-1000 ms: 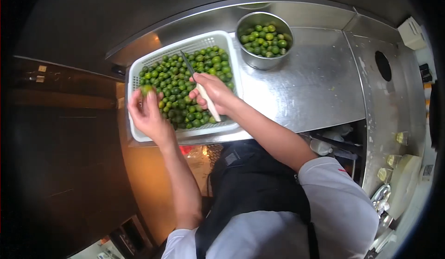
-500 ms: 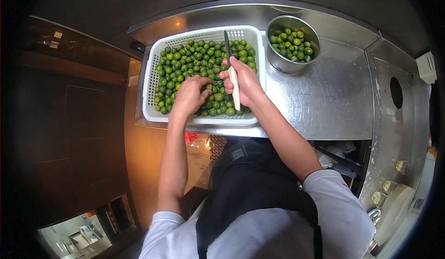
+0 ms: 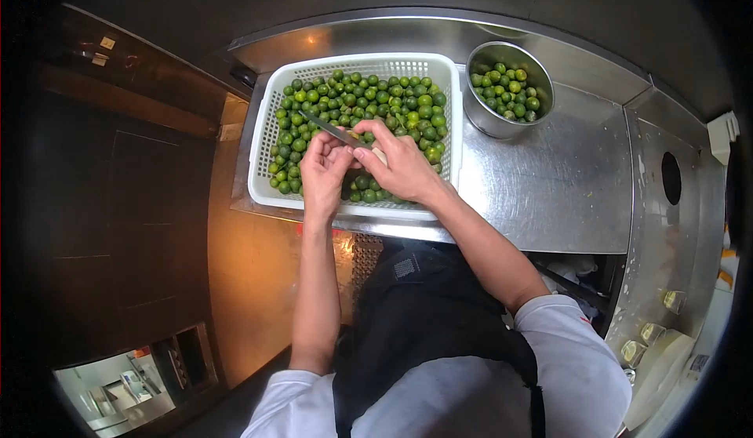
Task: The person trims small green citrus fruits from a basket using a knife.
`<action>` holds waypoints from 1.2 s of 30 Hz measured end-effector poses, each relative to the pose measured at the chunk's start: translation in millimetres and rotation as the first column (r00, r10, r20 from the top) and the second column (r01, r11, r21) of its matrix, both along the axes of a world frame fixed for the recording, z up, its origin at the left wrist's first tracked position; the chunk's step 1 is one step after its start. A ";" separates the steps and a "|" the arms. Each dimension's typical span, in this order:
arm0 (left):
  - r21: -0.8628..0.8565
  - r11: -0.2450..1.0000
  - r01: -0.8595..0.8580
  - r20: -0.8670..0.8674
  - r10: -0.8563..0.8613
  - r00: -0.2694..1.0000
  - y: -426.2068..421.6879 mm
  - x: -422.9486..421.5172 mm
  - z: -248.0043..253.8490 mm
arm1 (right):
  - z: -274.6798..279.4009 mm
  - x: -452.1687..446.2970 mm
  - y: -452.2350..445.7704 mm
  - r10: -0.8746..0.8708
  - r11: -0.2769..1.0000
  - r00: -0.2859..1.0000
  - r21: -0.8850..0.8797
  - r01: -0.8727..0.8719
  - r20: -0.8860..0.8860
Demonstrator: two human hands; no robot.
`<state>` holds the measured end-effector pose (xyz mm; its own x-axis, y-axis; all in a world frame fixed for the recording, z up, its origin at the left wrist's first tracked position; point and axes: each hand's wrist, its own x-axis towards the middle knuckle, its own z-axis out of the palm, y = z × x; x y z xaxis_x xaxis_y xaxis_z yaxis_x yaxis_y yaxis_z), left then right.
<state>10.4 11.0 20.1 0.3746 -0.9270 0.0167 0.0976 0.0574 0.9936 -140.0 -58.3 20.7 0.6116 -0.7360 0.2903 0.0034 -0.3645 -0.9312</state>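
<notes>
Small green limes (image 3: 376,93) fill a white perforated plastic basket (image 3: 257,179). Over its front half, my right hand (image 3: 404,165) grips a knife (image 3: 333,130) by its pale handle, which is mostly covered by the fingers. The dark blade points up and to the left. My left hand (image 3: 323,173) is closed close to the blade, fingers bent in towards the thumb. What sits in its fingertips is hidden by the knife and the fingers. Both hands nearly meet at the blade.
A round steel pot (image 3: 510,128) with limes in it stands right of the basket on the steel counter (image 3: 557,179). A raised steel backsplash (image 3: 353,34) runs behind. Further right, a steel surface (image 3: 674,234) has a dark round hole and several small glasses.
My left hand has lifted from among the limes and closed. My right hand has turned the knife from upright to slanting left and brought it against the left fingers. The view shifted slightly.
</notes>
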 end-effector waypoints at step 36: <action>-0.040 0.983 -0.181 0.142 0.185 0.972 19.5 -3.9 -11.7 | -25.2 4.6 -5.9 -0.323 0.930 0.942 0.154 0.333 -0.089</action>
<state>6.5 30.5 8.5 0.5299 -0.8413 0.1070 -0.0614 0.0878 0.9943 -135.4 -64.3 -4.4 0.3406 -0.9328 0.1180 -0.1487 -0.1773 -0.9729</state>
